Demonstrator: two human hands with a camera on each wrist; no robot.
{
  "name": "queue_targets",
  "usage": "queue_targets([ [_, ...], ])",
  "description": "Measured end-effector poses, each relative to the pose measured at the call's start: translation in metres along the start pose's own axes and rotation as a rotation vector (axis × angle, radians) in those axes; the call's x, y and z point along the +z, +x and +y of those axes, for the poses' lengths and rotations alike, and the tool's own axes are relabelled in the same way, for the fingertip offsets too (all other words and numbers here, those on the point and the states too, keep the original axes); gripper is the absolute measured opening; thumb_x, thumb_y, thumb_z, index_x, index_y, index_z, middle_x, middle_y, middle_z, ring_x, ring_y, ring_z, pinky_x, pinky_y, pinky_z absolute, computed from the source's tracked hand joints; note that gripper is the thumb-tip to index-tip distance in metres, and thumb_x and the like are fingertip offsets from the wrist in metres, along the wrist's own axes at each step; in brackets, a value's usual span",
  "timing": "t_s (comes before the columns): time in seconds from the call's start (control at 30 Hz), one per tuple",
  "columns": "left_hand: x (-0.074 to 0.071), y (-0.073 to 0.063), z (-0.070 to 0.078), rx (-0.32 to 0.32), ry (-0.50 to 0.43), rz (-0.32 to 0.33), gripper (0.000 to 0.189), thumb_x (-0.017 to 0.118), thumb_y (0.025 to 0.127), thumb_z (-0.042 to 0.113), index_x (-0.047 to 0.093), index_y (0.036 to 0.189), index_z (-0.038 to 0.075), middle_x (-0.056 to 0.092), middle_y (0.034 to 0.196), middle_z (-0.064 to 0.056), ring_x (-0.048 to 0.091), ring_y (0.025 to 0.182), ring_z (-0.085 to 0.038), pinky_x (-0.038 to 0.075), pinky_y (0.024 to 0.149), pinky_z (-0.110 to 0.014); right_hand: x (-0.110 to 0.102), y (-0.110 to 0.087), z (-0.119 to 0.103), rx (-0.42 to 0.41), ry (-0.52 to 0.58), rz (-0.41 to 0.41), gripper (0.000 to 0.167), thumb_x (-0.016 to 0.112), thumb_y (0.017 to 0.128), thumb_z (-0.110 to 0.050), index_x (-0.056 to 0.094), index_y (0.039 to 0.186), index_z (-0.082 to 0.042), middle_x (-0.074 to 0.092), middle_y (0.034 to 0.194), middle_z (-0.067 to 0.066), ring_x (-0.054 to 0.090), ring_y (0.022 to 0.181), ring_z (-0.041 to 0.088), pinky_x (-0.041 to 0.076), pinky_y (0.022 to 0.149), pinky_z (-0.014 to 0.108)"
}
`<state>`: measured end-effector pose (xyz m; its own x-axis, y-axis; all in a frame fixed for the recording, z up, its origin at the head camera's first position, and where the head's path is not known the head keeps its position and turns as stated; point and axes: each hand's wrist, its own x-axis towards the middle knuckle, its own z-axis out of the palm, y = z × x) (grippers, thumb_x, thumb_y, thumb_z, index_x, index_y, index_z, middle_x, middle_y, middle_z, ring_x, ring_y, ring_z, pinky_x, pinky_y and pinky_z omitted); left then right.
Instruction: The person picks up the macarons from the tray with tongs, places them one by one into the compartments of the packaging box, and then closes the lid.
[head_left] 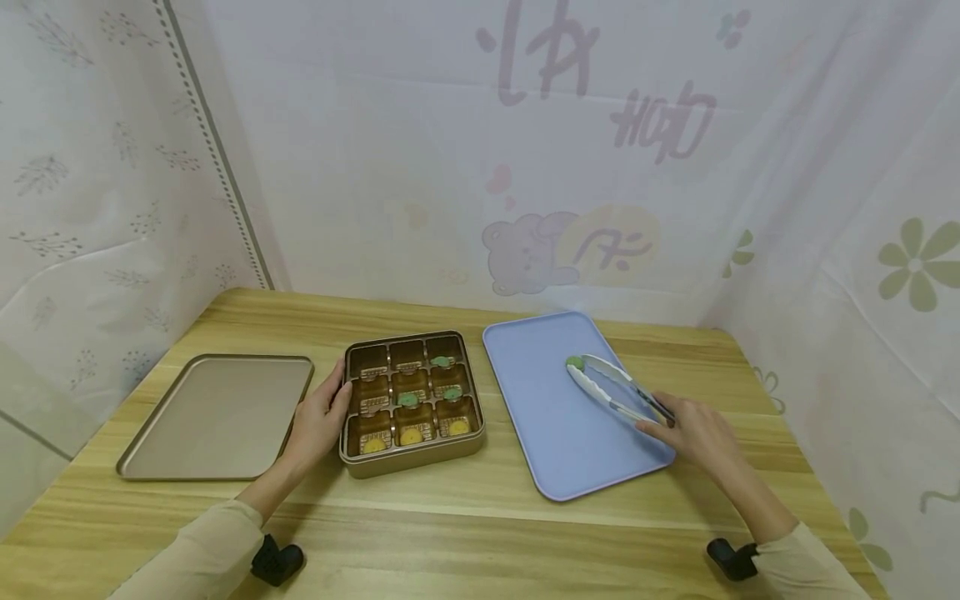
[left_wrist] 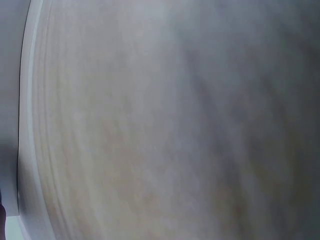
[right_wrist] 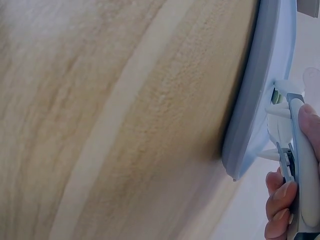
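Observation:
My left hand [head_left: 318,421] rests against the left side of a gold tin [head_left: 412,457] with a divided insert, its fingers fairly straight along the wall. Yellow pieces [head_left: 411,436] lie in the three front compartments. Green pieces [head_left: 407,400] sit in the middle one, the middle-right one and the back-right one. In my right hand [head_left: 697,429] I grip white-tipped tongs [head_left: 592,387] over a blue tray [head_left: 540,417]. The tong tips stand around a small round green piece [head_left: 575,363] on the tray; how firmly they touch it I cannot tell.
A flat gold lid or tray [head_left: 217,417] lies left of the tin. Everything stands on a wooden table [head_left: 420,533]. Patterned white cloth [head_left: 375,167] hangs behind and at both sides. The left wrist view shows mostly blurred table.

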<state>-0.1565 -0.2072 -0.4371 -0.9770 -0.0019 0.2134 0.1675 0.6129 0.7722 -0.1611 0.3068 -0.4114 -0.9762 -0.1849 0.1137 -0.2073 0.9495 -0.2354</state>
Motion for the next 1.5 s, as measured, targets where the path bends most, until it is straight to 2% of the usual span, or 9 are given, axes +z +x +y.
queue_targets([
  [0.2, 0.0006, 0.0001, -0.0003, 0.010, 0.005, 0.009, 0.051, 0.036, 0.103, 0.020, 0.023, 0.147, -0.004, 0.029, 0.147, -0.026, 0.030, 0.134, -0.043, 0.035, 0.102, -0.057, 0.0022, 0.0014, 0.0006, -0.006, 0.004, 0.014, 0.065, 0.073, 0.079, -0.043, 0.060, 0.123, 0.003, 0.053, 0.068, 0.003, 0.044, 0.061, 0.016, 0.028, 0.048, 0.026],
  [0.3, 0.0004, 0.0005, -0.0001, 0.003, 0.008, 0.008, 0.051, 0.036, 0.104, 0.020, 0.023, 0.147, -0.004, 0.029, 0.147, -0.026, 0.030, 0.134, -0.042, 0.034, 0.103, -0.056, 0.0029, 0.0017, 0.0003, -0.004, 0.007, 0.017, 0.065, 0.073, 0.079, -0.043, 0.060, 0.122, 0.003, 0.063, 0.080, 0.010, 0.045, 0.063, 0.017, 0.028, 0.048, 0.025],
  [0.43, -0.0003, 0.0017, 0.0003, -0.013, 0.008, 0.002, 0.051, 0.036, 0.104, 0.021, 0.023, 0.147, -0.004, 0.028, 0.148, -0.025, 0.029, 0.135, -0.042, 0.031, 0.106, -0.055, 0.0035, 0.0021, -0.0001, 0.005, 0.009, 0.014, 0.065, 0.073, 0.079, -0.043, 0.060, 0.123, 0.004, 0.067, 0.095, 0.018, 0.046, 0.064, 0.018, 0.028, 0.048, 0.025],
  [0.53, -0.0010, 0.0016, 0.0008, -0.014, 0.001, -0.003, 0.051, 0.035, 0.104, 0.020, 0.022, 0.147, -0.004, 0.028, 0.148, -0.025, 0.029, 0.135, -0.041, 0.031, 0.106, -0.055, 0.0037, 0.0020, -0.0007, 0.009, 0.007, 0.015, 0.064, 0.073, 0.079, -0.042, 0.060, 0.122, 0.004, 0.068, 0.099, 0.020, 0.049, 0.066, 0.018, 0.031, 0.049, 0.025],
  [0.67, -0.0016, 0.0009, 0.0022, -0.007, -0.002, -0.003, 0.051, 0.036, 0.104, 0.020, 0.022, 0.147, -0.004, 0.028, 0.148, -0.025, 0.028, 0.135, -0.041, 0.031, 0.106, -0.055, 0.0040, 0.0019, -0.0011, 0.015, 0.005, 0.016, 0.063, 0.074, 0.079, -0.041, 0.060, 0.122, 0.003, 0.068, 0.098, 0.020, 0.049, 0.066, 0.019, 0.032, 0.049, 0.026],
  [1.0, -0.0003, 0.0009, 0.0009, 0.007, 0.007, 0.008, 0.051, 0.036, 0.103, 0.019, 0.024, 0.146, -0.005, 0.029, 0.147, -0.026, 0.030, 0.134, -0.042, 0.033, 0.104, -0.056, 0.0038, 0.0006, -0.0018, 0.013, 0.013, 0.016, 0.062, 0.073, 0.079, -0.042, 0.061, 0.122, 0.002, 0.063, 0.080, 0.008, 0.045, 0.062, 0.017, 0.026, 0.047, 0.026],
  [1.2, 0.0001, 0.0007, -0.0001, 0.003, 0.007, 0.005, 0.051, 0.036, 0.103, 0.019, 0.023, 0.147, -0.004, 0.029, 0.147, -0.026, 0.030, 0.134, -0.042, 0.033, 0.104, -0.056, 0.0041, 0.0006, -0.0015, 0.008, 0.014, 0.017, 0.062, 0.073, 0.079, -0.040, 0.060, 0.122, 0.002, 0.062, 0.079, 0.008, 0.045, 0.062, 0.017, 0.027, 0.047, 0.026],
  [1.43, -0.0006, 0.0007, 0.0013, 0.001, 0.011, 0.007, 0.051, 0.036, 0.104, 0.020, 0.023, 0.147, -0.004, 0.029, 0.147, -0.025, 0.029, 0.134, -0.042, 0.032, 0.105, -0.056, 0.0035, 0.0003, -0.0023, 0.025, 0.002, 0.025, 0.065, 0.073, 0.079, -0.042, 0.059, 0.124, 0.003, 0.067, 0.101, 0.023, 0.050, 0.066, 0.020, 0.032, 0.048, 0.027],
  [1.5, -0.0003, 0.0008, 0.0010, 0.001, 0.012, 0.008, 0.051, 0.036, 0.104, 0.020, 0.024, 0.147, -0.004, 0.029, 0.147, -0.026, 0.030, 0.134, -0.042, 0.032, 0.105, -0.056, 0.0031, 0.0006, -0.0026, 0.029, 0.003, 0.023, 0.065, 0.073, 0.079, -0.042, 0.059, 0.124, 0.003, 0.067, 0.100, 0.022, 0.050, 0.066, 0.019, 0.031, 0.047, 0.027],
])
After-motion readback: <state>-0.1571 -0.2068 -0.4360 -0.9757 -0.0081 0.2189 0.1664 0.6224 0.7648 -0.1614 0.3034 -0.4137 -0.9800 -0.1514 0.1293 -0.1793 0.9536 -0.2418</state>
